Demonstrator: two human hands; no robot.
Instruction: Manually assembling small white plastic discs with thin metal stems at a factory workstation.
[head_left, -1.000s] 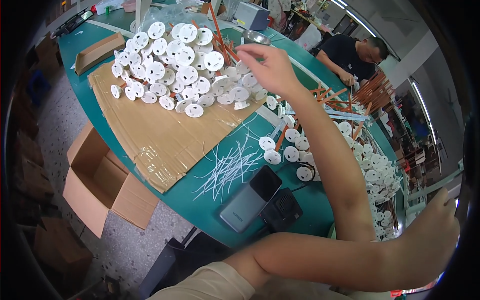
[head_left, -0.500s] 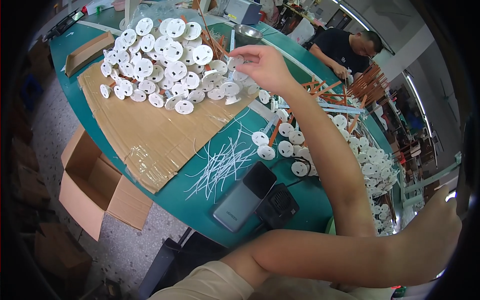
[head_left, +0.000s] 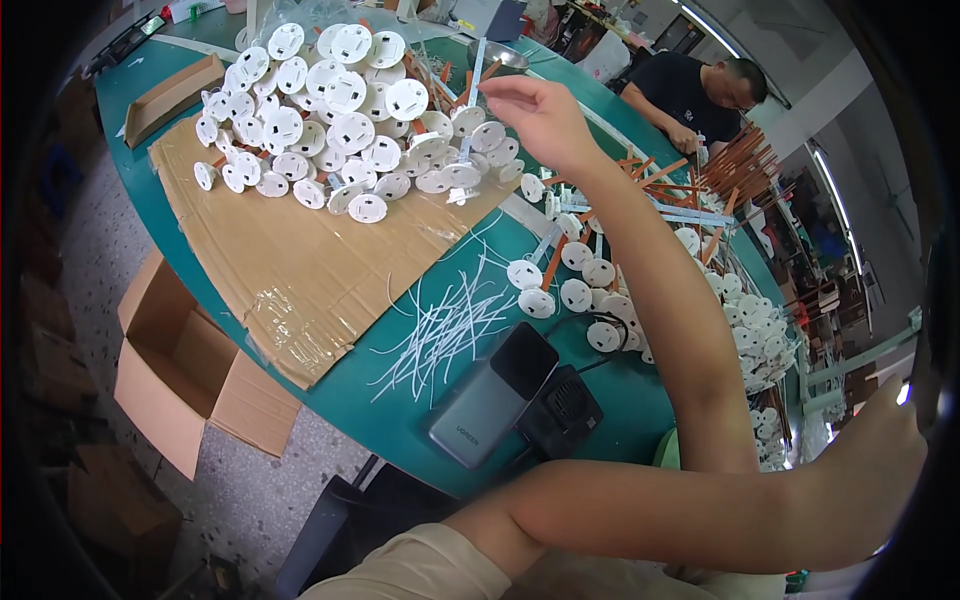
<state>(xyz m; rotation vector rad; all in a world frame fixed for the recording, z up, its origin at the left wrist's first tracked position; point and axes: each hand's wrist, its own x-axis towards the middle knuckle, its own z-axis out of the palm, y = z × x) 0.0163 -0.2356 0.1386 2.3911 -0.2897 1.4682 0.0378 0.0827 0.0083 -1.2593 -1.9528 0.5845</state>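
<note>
Right hand pinches thin white strip above disc pile; loose pinch could drop strip, forearm could sweep discs. Left hand at frame edge, grip unclear.

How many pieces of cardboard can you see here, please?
3: a flat sheet on the table under the white discs, a shallow tray at the table's far left, an open box on the floor. The dark rim may hide more.

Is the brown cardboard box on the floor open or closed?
Open. The cardboard box beside the green table has its flaps folded outward, and its bare inside shows.
</note>
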